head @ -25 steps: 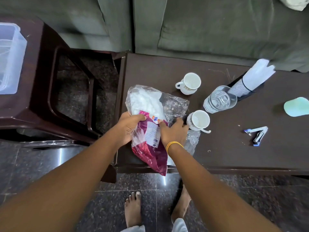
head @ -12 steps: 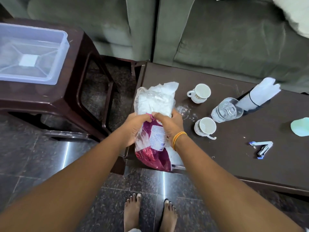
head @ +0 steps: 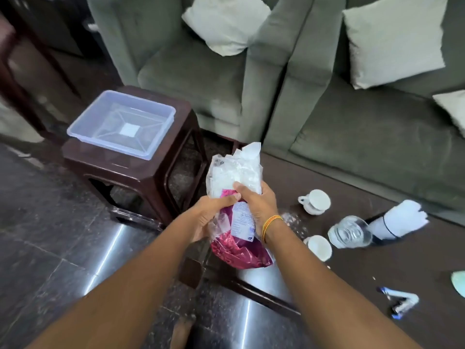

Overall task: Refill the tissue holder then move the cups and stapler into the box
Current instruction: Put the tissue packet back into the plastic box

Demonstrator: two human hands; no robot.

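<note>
Both hands hold a plastic tissue packet (head: pixel 235 177), clear at the top and magenta at the bottom, lifted above the left end of the dark coffee table (head: pixel 352 285). My left hand (head: pixel 210 212) grips its left side and my right hand (head: pixel 256 205) grips its middle. Two white cups (head: pixel 315 201) (head: pixel 319 247) stand on the table to the right. Behind a glass tumbler (head: pixel 349 231), the tissue holder (head: pixel 392 221) lies filled with white tissues. A blue and white stapler (head: pixel 401 301) lies near the right edge. The clear plastic box (head: pixel 120 123) sits on a side stool.
The brown stool (head: pixel 141 172) stands left of the table with a gap between them. A grey-green sofa (head: pixel 352 127) with pale cushions runs behind. A mint-green object (head: pixel 459 282) lies at the right edge. Dark polished floor lies below, and my foot (head: pixel 182 328) shows there.
The packet has been lifted off the table and turned upright in both hands. The view has swung left and up, bringing the box and sofa cushions into sight.
</note>
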